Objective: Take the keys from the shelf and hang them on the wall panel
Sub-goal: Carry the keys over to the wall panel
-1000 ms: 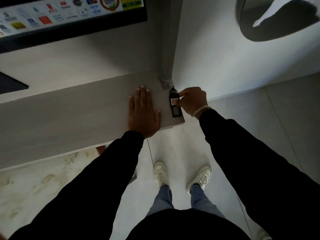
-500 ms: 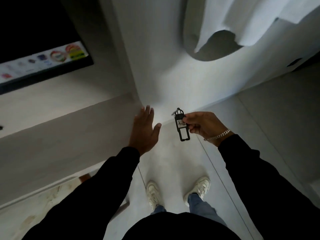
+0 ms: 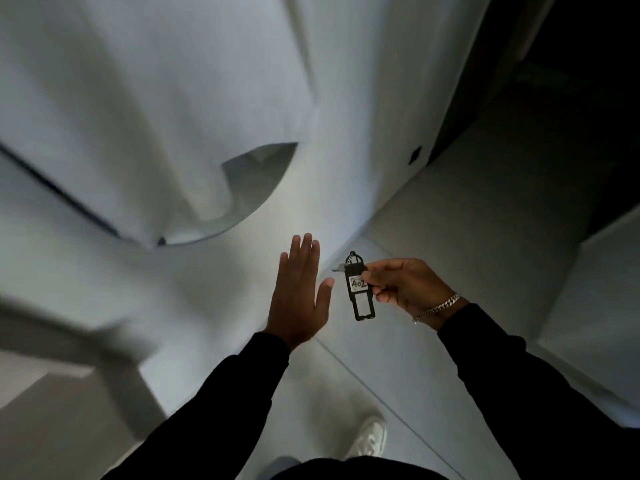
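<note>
While the view was smeared by motion blur, only a pale shelf edge [image 3: 69,327] could be made out at the far left, with a white wall [image 3: 173,81] above it. Nearer the middle, the left hand [image 3: 298,299] was held flat and empty, its fingers [image 3: 304,251] straight and close together, touching nothing. Just to its right, the keys [image 3: 360,289], on a black tag marked with a label, were pinched by the right hand [image 3: 405,285], whose fingers [image 3: 372,273] were closed on the tag's side while the lower end hung free. A bracelet [image 3: 438,308] was worn at that wrist. No wall panel could be identified. With so light a side pinch, the tag might be swung loose and dropped onto the floor [image 3: 485,237] during the carry.
</note>
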The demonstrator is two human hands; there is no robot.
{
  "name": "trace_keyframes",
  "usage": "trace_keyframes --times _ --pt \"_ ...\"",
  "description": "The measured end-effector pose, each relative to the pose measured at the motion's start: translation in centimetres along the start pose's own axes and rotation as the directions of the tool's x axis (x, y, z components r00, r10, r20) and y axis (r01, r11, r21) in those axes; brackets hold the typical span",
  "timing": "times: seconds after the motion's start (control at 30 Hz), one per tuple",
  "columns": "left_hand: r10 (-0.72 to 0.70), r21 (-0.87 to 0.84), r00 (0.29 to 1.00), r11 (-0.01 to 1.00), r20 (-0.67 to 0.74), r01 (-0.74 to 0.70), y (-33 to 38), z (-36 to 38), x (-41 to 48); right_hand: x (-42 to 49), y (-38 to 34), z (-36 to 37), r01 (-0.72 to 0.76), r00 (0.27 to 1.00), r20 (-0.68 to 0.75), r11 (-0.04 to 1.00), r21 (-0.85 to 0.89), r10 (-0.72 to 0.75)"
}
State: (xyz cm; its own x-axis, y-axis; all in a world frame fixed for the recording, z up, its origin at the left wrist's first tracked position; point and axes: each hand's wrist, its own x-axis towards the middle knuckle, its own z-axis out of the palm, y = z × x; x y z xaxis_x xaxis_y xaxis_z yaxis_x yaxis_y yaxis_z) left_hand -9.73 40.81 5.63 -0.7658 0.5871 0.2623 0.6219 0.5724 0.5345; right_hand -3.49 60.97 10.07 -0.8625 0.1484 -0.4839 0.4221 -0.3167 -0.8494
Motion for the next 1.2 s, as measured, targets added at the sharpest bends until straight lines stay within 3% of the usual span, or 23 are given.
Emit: trace_keyframes --times 0.5,0.8,1.03,1.2 --pt "0.304 -0.045 0.946 0.953 0.113 -0.301 10.8 16.9 24.6 6.4 -11.9 -25.1 0.115 0.944 -0.312 0.993 0.024 -0.102" --pt "0.324 -0.065 0.92 0.946 0.219 -0.317 14.8 24.7 40.6 14.1 -18.0 -37.9 0.108 0.915 -0.402 0.986 0.13 -0.047" --pt "0.306 -0.038 0.934 0.952 0.184 -0.305 19.3 33.2 52.7 21.4 -22.8 -50.3 0.1 0.932 -0.36 0.985 0.143 -0.042" --pt "0.215 -0.031 0.967 0.977 0.14 -0.213 23.7 37.6 60.2 25.7 -28.2 -58.6 0.074 0.949 -0.314 0.986 0.151 -0.023"
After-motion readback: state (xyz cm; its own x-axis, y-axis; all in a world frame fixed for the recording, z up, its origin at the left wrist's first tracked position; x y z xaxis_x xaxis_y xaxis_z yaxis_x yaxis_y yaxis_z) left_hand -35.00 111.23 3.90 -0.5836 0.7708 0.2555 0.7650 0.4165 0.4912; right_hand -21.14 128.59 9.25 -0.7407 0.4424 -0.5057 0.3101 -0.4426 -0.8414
